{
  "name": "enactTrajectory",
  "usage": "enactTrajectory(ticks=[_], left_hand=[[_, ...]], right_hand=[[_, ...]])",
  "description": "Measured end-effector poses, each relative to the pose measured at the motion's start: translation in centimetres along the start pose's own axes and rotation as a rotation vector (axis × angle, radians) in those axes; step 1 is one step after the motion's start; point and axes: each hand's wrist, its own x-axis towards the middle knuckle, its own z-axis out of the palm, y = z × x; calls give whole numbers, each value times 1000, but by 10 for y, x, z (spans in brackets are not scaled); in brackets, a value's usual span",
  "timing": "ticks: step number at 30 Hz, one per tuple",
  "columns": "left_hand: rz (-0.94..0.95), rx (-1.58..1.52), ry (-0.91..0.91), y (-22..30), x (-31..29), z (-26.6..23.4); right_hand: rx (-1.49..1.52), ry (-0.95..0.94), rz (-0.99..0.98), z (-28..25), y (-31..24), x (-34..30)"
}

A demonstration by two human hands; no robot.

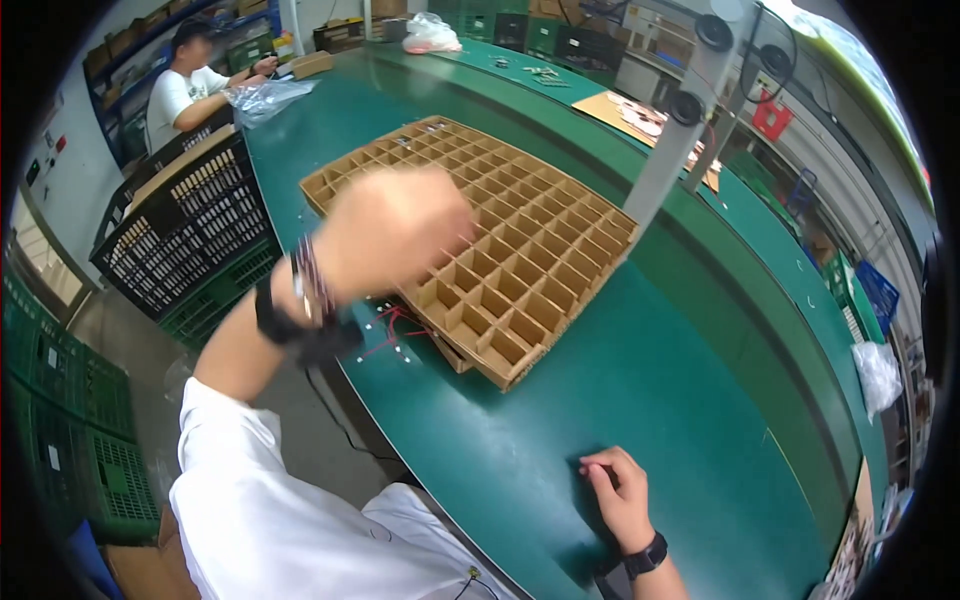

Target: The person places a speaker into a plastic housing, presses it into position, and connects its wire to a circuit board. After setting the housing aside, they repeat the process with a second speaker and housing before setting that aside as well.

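My left hand (pixel 395 232) is raised over a cardboard tray divided into many square cells (pixel 545 240). It is smeared by motion and its fingers are turned away, so what it holds, if anything, is hidden. Under that wrist, red wires with small white ends (pixel 392 333) lie on the green table by the tray's near left edge. My right hand (pixel 622 497) rests low on the table, to the right of the tray's near corner. Its thumb and fingers are pinched together; whatever is between them is too small to name.
Black and green crates (pixel 190 225) stand along the table's left side. Further back, a seated person (pixel 190 95) works beside a clear plastic bag (pixel 268 100). A grey post (pixel 670 150) rises behind the tray, and the long green tabletop (pixel 620 380) curves along the right.
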Motion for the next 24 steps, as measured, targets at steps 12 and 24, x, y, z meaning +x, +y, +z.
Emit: enactTrajectory(ticks=[12,24], left_hand=[[-840,314,-747,-265,-23,89],[-453,679,-361,-235,10,62]], right_hand=[[-178,80,8,6,-1,12],[-338,80,-206,6,0,10]])
